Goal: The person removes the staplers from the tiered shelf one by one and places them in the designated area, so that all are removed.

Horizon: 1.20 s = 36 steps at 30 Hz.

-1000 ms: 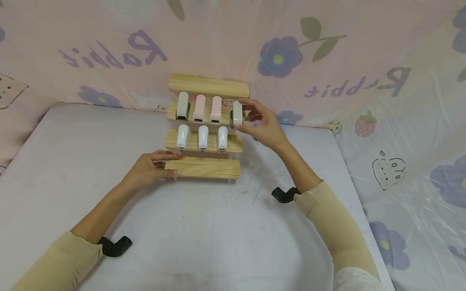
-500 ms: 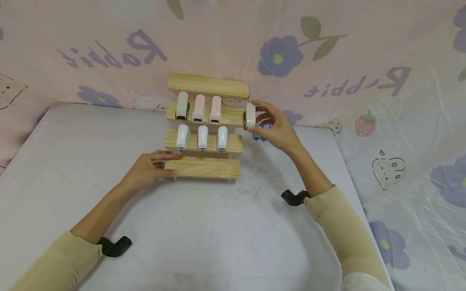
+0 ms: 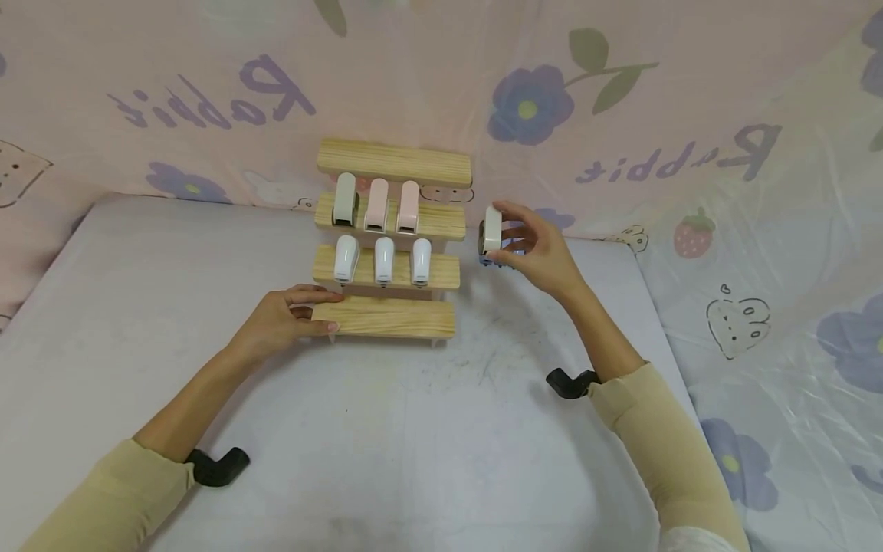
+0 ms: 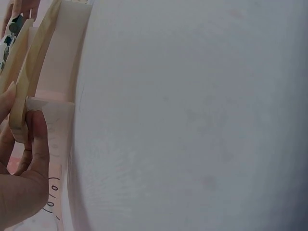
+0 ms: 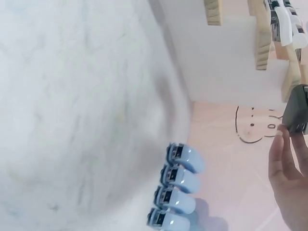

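My right hand point(image 3: 545, 257) pinches a pale grey-green stapler point(image 3: 492, 228) between thumb and fingers. It is held in the air to the right of a tiered wooden shelf point(image 3: 393, 318); its dark side shows in the right wrist view. At the shelf's lowest board, my left hand point(image 3: 272, 322) grips the left end, with the thumb and fingers on opposite sides in the left wrist view. On the second tier from the back stand another grey-green stapler point(image 3: 345, 201) and two pink staplers point(image 3: 376, 205). Three white staplers point(image 3: 384, 261) stand one tier below.
Several light-blue staplers point(image 5: 178, 199) stand in a row on the table right of the shelf, mostly behind my right hand in the head view. A printed curtain point(image 3: 414, 77) hangs behind. The top board point(image 3: 393, 162) and lowest board carry nothing.
My right hand has moved the grey-green stapler off the right end of the second-from-back tier, rightward and slightly nearer me. The left hand has stayed at the lowest board.
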### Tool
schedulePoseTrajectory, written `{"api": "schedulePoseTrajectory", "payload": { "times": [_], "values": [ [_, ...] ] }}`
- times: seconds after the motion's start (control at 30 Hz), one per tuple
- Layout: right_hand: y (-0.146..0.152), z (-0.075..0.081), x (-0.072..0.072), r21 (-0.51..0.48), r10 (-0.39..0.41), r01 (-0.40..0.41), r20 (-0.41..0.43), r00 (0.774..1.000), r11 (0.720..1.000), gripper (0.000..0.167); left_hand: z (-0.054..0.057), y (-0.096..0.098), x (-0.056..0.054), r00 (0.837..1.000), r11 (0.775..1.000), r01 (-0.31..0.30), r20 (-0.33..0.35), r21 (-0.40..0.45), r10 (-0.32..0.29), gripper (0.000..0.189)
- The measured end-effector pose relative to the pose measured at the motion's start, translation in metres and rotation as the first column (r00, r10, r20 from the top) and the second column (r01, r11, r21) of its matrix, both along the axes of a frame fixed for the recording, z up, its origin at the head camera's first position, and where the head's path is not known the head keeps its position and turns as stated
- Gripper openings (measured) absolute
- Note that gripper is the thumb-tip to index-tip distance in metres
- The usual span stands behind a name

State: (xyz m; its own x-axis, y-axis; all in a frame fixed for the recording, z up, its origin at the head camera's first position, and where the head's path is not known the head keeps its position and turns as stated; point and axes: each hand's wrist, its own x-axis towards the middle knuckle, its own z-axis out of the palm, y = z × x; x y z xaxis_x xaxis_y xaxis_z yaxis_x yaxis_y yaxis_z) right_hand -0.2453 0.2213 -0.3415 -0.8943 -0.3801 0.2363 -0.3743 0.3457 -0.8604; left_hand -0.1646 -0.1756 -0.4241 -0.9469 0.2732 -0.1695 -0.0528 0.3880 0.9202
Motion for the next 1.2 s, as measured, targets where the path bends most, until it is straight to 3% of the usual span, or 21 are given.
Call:
{"api": "schedulePoseTrajectory", "payload": {
  "times": [0.07,0.73,0.97,1.2],
  "values": [
    [0.006,-0.009,-0.005,-0.008,-0.003,0.003,0.007,1.0,1.0,0.071,0.0,0.0,0.0,1.0,1.0,0.002,-0.005,-0.007,-0.002,0.052],
    [0.024,-0.04,-0.002,0.022,-0.046,0.043,0.139,0.989,0.999,0.072,-0.001,-0.001,0.0,1.0,1.0,0.015,-0.021,0.009,-0.015,0.051],
    [0.031,-0.056,-0.001,0.094,-0.093,0.079,0.156,0.983,0.992,0.07,0.0,0.0,0.0,1.0,1.0,0.016,-0.012,-0.001,-0.016,0.051],
    [0.031,-0.067,-0.001,0.078,-0.084,0.072,0.175,0.981,0.994,0.07,0.001,-0.001,0.0,1.0,1.0,0.02,-0.014,0.002,-0.02,0.051]
  ]
}}
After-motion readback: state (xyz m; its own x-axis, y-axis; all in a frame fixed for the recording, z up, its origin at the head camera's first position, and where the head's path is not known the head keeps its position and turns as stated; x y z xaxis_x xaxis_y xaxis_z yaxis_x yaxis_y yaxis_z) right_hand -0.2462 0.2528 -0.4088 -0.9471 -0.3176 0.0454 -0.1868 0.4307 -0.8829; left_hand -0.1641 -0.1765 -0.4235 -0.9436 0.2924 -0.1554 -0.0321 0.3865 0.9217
